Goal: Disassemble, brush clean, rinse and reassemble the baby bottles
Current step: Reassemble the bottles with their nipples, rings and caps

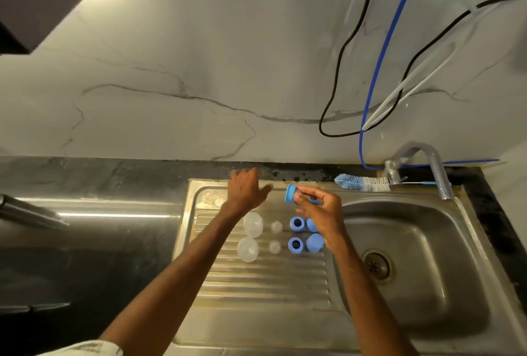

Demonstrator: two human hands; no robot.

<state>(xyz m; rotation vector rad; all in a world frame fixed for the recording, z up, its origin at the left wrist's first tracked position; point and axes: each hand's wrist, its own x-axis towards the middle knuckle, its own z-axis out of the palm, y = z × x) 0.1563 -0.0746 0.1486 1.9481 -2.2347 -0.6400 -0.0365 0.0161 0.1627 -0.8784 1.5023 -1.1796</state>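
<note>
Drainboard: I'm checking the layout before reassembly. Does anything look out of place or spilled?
Nothing stands out. The clear caps and blue rings lie in two tidy rows on the drainboard; the right hand holds a third blue ring.

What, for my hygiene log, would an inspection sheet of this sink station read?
Surface: ribbed steel drainboard, stained; sink basin to its right.
Job's things: on the drainboard in rows, two clear domes, two clear nipples, two blue rings, two blue caps; bottle brush on the sink's back rim.
Clutter: nothing seen.
Hands: left hand open above the drainboard's far end, holding nothing; right hand pinches a blue collar.
Cables: black cable, blue hose and white tube hang down the wall.
Surroundings: veined wall, faucet, dark counter at left.
</note>
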